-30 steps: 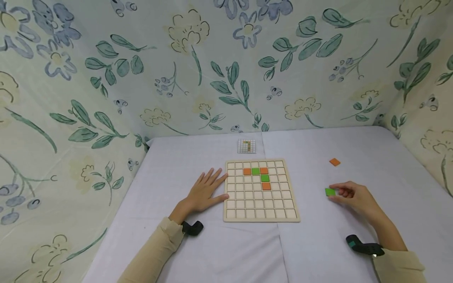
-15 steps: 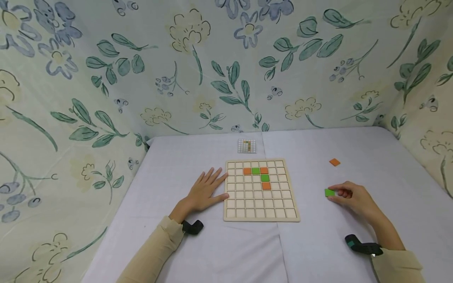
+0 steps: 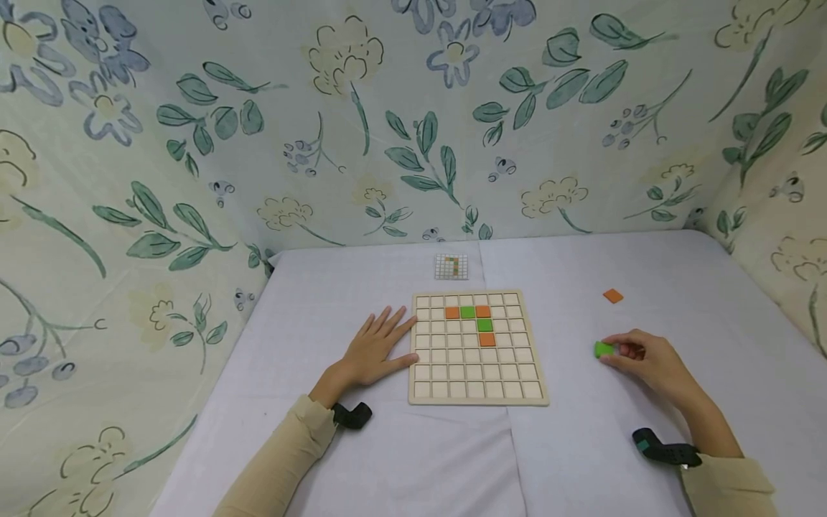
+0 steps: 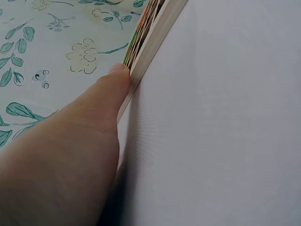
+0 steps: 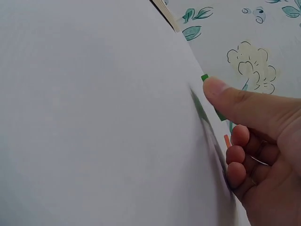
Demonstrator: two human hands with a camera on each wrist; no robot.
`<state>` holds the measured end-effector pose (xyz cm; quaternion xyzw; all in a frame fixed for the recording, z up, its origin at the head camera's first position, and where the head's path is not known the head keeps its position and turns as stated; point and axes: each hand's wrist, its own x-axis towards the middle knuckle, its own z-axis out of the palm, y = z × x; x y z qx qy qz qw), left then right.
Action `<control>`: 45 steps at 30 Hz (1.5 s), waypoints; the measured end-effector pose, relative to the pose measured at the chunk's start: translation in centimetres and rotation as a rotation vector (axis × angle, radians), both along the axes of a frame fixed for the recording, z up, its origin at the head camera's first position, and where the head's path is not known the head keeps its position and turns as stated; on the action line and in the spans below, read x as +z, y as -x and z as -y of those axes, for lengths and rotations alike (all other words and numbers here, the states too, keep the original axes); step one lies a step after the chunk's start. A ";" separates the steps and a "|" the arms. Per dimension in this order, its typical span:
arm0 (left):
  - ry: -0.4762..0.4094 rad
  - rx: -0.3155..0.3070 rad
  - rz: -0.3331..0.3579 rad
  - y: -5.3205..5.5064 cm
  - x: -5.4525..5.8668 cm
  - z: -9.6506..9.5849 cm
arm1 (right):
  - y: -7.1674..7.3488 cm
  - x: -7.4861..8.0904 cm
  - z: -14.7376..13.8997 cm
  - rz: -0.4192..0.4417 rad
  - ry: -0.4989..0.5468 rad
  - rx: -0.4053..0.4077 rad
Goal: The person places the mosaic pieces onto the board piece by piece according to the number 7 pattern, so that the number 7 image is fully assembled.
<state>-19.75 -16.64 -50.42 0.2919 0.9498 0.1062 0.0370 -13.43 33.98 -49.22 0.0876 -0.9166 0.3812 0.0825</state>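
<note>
While the left hand (image 3: 371, 353) lies spread, its thumb and forefinger touching the left edge of the wooden board (image 3: 478, 402), the right hand (image 3: 651, 361) keeps a narrow grip, thumb and finger pinching a green tile (image 3: 604, 349) to the right of the board, though whether that tile touches the tabletop (image 3: 568, 445) is hard to tell. Beyond it lies a loose orange tile (image 3: 613, 296), and five orange and green squares (image 3: 485, 325) sit in the board. Behind the board, a small card (image 3: 451, 266) shows a coloured grid, its finer print too small to read.
</note>
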 end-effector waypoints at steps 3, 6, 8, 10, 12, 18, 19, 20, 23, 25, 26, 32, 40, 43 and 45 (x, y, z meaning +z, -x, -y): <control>0.005 0.002 0.003 0.0 0.0 0.0 | 0.0 0.4 0.1 0.008 0.003 -0.001; 0.004 0.003 0.005 0.0 0.0 0.0 | 0.0 0.8 0.5 0.007 -0.004 -0.009; 0.003 0.002 0.008 0.0 0.0 0.0 | 0.0 1.1 0.8 -0.002 -0.011 -0.009; 0.003 0.003 0.011 0.0 0.0 0.1 | 0.1 1.4 1.2 -0.019 -0.011 -0.005; -0.001 0.001 0.010 0.0 0.0 0.1 | 0.3 1.7 1.6 -0.033 -0.014 0.006; -0.010 0.000 0.003 0.0 0.1 0.1 | 0.9 2.6 2.9 -0.063 -0.015 0.034; -0.011 0.000 0.001 0.0 0.1 0.1 | 1.0 2.7 3.1 -0.063 -0.013 0.036; -0.009 0.000 0.002 0.0 0.0 0.1 | 1.1 2.8 3.3 -0.063 -0.012 0.038; -0.007 0.001 0.002 0.0 0.0 0.1 | 1.3 2.9 3.9 -0.057 -0.018 0.037; -0.009 0.002 -0.002 0.0 -0.1 0.1 | 1.6 3.0 4.3 -0.050 -0.016 0.040; -0.011 0.002 -0.004 0.0 -0.1 0.1 | 1.7 3.0 4.5 -0.051 -0.017 0.042; -0.024 0.000 -0.008 0.0 -0.1 0.1 | 2.4 3.2 5.7 -0.056 0.002 0.068; -0.031 -0.003 -0.017 0.0 -0.2 0.1 | 2.9 3.3 7.5 -0.070 0.053 0.130; -0.029 0.001 -0.017 0.0 -0.2 0.1 | 3.2 3.1 8.3 -0.063 0.059 0.143; -0.029 0.002 -0.016 0.0 -0.2 0.1 | 3.3 2.9 8.8 -0.052 0.061 0.149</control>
